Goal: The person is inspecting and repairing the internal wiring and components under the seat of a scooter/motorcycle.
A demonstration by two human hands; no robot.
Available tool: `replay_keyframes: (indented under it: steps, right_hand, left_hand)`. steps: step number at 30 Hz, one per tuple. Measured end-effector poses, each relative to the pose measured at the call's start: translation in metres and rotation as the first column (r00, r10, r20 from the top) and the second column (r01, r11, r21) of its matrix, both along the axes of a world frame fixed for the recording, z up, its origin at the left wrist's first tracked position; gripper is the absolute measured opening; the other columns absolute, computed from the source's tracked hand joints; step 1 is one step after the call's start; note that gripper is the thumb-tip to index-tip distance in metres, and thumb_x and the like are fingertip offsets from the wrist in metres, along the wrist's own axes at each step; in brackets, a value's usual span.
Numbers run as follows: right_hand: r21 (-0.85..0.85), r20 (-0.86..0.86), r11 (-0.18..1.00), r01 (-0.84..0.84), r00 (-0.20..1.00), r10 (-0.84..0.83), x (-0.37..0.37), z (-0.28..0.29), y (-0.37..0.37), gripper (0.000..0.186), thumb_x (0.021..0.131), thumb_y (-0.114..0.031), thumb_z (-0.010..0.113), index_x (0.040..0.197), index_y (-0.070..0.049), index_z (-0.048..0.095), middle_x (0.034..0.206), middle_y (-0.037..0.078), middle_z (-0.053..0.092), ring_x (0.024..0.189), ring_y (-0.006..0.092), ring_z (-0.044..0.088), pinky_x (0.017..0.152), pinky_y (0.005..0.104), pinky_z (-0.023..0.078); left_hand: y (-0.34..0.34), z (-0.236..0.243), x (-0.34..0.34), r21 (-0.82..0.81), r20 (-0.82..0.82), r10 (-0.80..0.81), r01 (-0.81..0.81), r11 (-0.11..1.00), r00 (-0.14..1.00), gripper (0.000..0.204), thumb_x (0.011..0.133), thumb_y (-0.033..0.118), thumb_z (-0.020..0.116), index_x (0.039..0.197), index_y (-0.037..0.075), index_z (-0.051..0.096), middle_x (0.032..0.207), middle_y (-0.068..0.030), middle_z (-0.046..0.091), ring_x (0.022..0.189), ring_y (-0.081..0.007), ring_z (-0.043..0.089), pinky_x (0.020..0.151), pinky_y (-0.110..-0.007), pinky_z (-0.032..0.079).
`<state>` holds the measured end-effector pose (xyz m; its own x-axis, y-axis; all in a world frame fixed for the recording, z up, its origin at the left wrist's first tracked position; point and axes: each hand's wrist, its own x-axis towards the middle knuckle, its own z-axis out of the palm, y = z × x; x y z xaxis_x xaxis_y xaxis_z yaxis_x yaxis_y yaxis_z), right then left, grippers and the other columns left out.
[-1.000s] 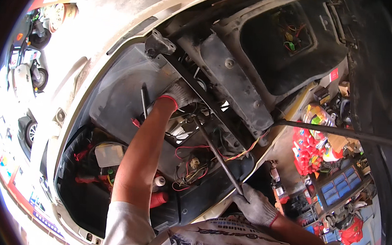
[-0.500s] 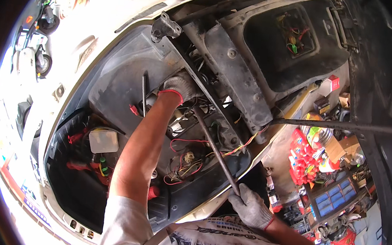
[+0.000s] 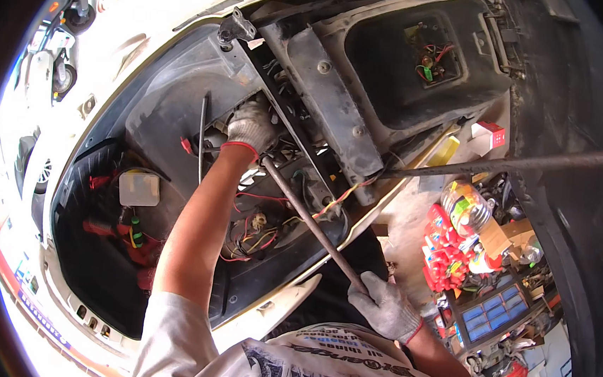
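Observation:
My right hand (image 3: 385, 307), in a grey knitted glove with a red cuff, is closed around the lower end of a long metal bar (image 3: 306, 219). The bar slants up and left to the opening in the vehicle body, its far end close to my left wrist. My left hand (image 3: 252, 124), gloved alike, reaches into that opening beside a black frame rail (image 3: 289, 117). Its fingers are hidden among the parts, so what they hold does not show. Loose red and yellow wires (image 3: 258, 238) with a pale connector lie below the bar.
A thin black rod (image 3: 203, 138) stands left of my left forearm. A black side tray (image 3: 89, 271) holds a white box (image 3: 139, 188) and red items. A dark prop rod (image 3: 516, 165) crosses at right. Red packages (image 3: 447, 249) and a blue-compartment organizer (image 3: 495, 313) lie beyond.
The whole view has shifted, so the vehicle body appears farther left. My left hand remains in the opening, and my right hand keeps its hold on the bar.

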<state>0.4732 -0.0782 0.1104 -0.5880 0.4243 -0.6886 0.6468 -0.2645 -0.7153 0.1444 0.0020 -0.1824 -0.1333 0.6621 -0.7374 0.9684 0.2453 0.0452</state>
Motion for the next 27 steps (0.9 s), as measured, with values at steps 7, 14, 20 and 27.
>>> replay_keyframes:
  steps: [7,14,20,27]
  right_hand:
    - [-0.106,0.177,0.979,0.176,0.972,-0.156,0.048,0.007,-0.014,0.014,0.087,-0.017,0.062,0.087,-0.005,0.056,0.074,0.015,0.058,0.069,0.0339,0.061,0.061,0.0386,0.047]
    - [0.085,0.154,0.945,0.316,0.933,-0.326,0.090,0.007,-0.050,0.011,0.084,-0.012,0.063,0.089,-0.003,0.059,0.068,0.009,0.056,0.061,0.0144,0.054,0.057,0.0306,0.044]
    - [0.051,0.259,0.939,0.340,0.904,-0.341,0.107,0.014,-0.060,0.013,0.084,-0.013,0.063,0.081,-0.002,0.056,0.064,0.011,0.052,0.055,0.0161,0.053,0.052,0.0317,0.043]
    - [-0.017,0.233,0.877,0.480,0.855,-0.464,0.106,0.024,-0.050,0.012,0.089,-0.016,0.060,0.084,-0.005,0.057,0.063,-0.001,0.048,0.055,0.0062,0.045,0.049,0.0249,0.037]
  left_hand:
    - [0.002,0.080,0.030,0.158,0.234,0.402,-0.442,0.883,0.885,0.062,0.077,0.033,0.068,0.127,0.002,0.047,0.115,-0.0260,0.060,0.112,-0.0386,0.056,0.094,-0.045,0.046]
    - [-0.034,0.123,0.044,0.254,0.474,0.443,-0.600,0.759,0.761,0.049,0.078,0.026,0.068,0.121,0.005,0.056,0.113,-0.0198,0.063,0.106,-0.0357,0.059,0.091,-0.042,0.046]
    - [-0.059,0.170,0.027,0.400,0.578,0.432,-0.701,0.590,0.693,0.038,0.082,0.020,0.063,0.116,0.004,0.060,0.103,-0.0173,0.066,0.100,-0.0329,0.062,0.087,-0.038,0.047]
    - [-0.103,0.236,0.027,0.166,0.542,0.636,-0.811,0.560,0.550,0.036,0.083,0.022,0.066,0.114,0.006,0.060,0.100,-0.0153,0.068,0.095,-0.0282,0.065,0.084,-0.037,0.050]
